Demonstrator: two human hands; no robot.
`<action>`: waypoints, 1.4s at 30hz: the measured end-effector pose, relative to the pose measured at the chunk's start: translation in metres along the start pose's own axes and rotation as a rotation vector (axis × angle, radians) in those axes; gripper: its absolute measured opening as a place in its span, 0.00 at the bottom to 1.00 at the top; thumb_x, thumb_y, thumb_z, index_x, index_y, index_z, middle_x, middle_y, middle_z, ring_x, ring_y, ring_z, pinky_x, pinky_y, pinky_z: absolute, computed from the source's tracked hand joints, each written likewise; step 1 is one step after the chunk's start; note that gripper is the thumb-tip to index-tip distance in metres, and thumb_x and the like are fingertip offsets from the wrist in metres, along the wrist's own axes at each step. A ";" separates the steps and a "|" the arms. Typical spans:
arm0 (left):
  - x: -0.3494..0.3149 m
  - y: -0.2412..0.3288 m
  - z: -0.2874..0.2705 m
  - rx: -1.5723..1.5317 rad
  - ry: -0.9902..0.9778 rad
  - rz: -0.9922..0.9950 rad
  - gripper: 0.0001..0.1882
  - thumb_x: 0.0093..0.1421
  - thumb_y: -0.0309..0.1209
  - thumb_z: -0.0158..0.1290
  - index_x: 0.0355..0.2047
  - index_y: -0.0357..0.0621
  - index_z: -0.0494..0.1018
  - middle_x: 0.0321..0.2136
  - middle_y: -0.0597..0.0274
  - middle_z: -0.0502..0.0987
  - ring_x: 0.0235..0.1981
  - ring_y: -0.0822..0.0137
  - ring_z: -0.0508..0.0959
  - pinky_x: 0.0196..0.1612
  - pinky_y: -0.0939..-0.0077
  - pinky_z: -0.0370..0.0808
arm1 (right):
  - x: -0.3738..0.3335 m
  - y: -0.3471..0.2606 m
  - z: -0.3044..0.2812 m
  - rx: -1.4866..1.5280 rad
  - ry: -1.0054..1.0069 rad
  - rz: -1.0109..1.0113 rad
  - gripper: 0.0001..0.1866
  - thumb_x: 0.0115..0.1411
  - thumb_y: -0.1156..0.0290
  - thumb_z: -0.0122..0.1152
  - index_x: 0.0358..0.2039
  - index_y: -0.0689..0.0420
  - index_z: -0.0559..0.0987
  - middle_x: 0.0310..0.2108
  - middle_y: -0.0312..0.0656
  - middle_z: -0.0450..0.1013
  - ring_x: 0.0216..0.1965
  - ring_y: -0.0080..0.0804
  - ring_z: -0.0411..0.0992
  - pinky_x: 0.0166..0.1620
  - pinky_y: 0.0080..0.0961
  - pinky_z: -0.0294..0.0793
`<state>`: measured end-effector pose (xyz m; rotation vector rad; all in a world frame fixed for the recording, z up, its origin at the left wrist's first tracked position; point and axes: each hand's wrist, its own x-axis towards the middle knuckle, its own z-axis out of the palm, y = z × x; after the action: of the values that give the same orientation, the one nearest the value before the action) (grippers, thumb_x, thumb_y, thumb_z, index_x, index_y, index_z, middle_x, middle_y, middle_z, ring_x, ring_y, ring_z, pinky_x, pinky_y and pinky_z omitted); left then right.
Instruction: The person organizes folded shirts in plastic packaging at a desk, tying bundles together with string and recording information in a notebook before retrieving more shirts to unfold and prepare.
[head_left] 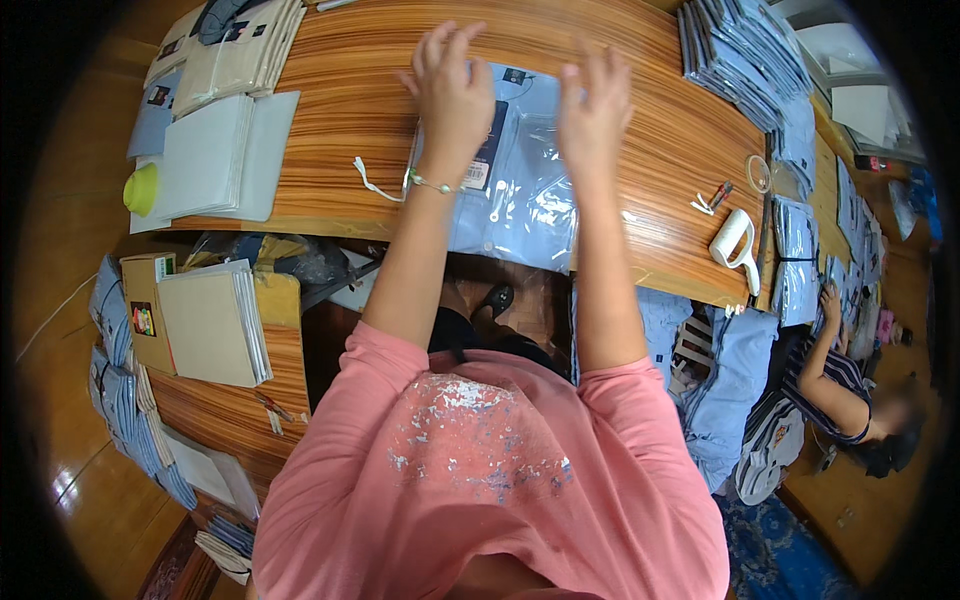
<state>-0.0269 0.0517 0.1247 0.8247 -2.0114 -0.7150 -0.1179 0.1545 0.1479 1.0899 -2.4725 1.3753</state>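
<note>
A folded light-blue shirt (pixel 540 205) in a clear plastic bag lies in front of me, its near end reaching the table's edge. A dark blue card and a white label show through the plastic on its left side. My left hand (pixel 455 100) is over the shirt's far left corner, fingers spread and holding nothing. Over the far right edge is my right hand (pixel 597 110), its fingers apart and slightly blurred. Whether either palm touches the plastic I cannot tell. A white cord (pixel 372 180) lies left of the shirt.
White sheets (pixel 208 150) and packed shirts (pixel 240 62) are stacked at the left. At the right are a lint roller (pixel 735 243), small snips (pixel 720 195), a tape roll (pixel 758 174) and piled blue shirts (pixel 745 60). Another person (pixel 835 385) works at the far right.
</note>
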 end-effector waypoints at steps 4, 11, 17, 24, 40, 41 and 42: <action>-0.018 -0.020 0.036 0.282 -0.131 -0.037 0.18 0.60 0.36 0.43 0.50 0.55 0.68 0.57 0.50 0.58 0.60 0.43 0.51 0.54 0.27 0.42 | -0.017 -0.001 0.054 -0.150 -0.029 0.058 0.20 0.59 0.60 0.47 0.53 0.44 0.70 0.60 0.55 0.52 0.62 0.65 0.42 0.56 0.70 0.36; -0.033 -0.053 0.057 0.468 -0.228 -0.055 0.22 0.62 0.45 0.40 0.57 0.67 0.62 0.61 0.53 0.53 0.62 0.40 0.47 0.55 0.30 0.42 | -0.031 0.039 0.094 -0.218 -0.089 0.020 0.18 0.57 0.62 0.47 0.47 0.46 0.75 0.58 0.57 0.54 0.61 0.66 0.42 0.54 0.71 0.30; -0.031 -0.048 0.060 0.508 -0.237 -0.042 0.21 0.61 0.39 0.42 0.55 0.61 0.65 0.59 0.50 0.56 0.61 0.40 0.48 0.55 0.31 0.43 | -0.027 0.041 0.094 -0.181 -0.090 0.017 0.18 0.56 0.62 0.48 0.47 0.48 0.76 0.56 0.58 0.56 0.60 0.69 0.42 0.53 0.73 0.30; -0.029 -0.047 0.060 0.452 -0.261 -0.066 0.21 0.61 0.39 0.43 0.55 0.61 0.65 0.59 0.50 0.56 0.62 0.40 0.48 0.55 0.32 0.44 | -0.025 0.043 0.093 -0.159 -0.102 0.022 0.19 0.56 0.61 0.48 0.47 0.50 0.75 0.57 0.59 0.56 0.60 0.69 0.42 0.52 0.74 0.30; -0.031 -0.051 0.060 0.348 -0.250 -0.080 0.21 0.63 0.45 0.38 0.56 0.63 0.64 0.60 0.52 0.55 0.62 0.43 0.47 0.56 0.36 0.41 | -0.026 0.045 0.089 -0.200 -0.133 0.015 0.19 0.59 0.60 0.45 0.48 0.46 0.75 0.58 0.54 0.56 0.60 0.64 0.45 0.53 0.71 0.37; -0.031 -0.051 0.060 0.353 -0.249 -0.065 0.21 0.63 0.42 0.39 0.55 0.62 0.65 0.60 0.50 0.55 0.62 0.41 0.48 0.55 0.34 0.42 | -0.026 0.044 0.089 -0.199 -0.131 0.015 0.19 0.59 0.60 0.45 0.48 0.46 0.75 0.58 0.54 0.56 0.60 0.64 0.45 0.52 0.72 0.37; -0.031 -0.051 0.060 0.358 -0.243 -0.050 0.20 0.62 0.39 0.40 0.55 0.60 0.65 0.59 0.49 0.56 0.61 0.40 0.48 0.55 0.32 0.43 | -0.025 0.043 0.088 -0.198 -0.130 0.011 0.19 0.59 0.60 0.45 0.48 0.46 0.75 0.58 0.53 0.56 0.60 0.64 0.45 0.52 0.72 0.37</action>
<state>-0.0490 0.0546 0.0431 1.0372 -2.3881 -0.5078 -0.1059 0.1142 0.0561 1.1562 -2.6400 1.0640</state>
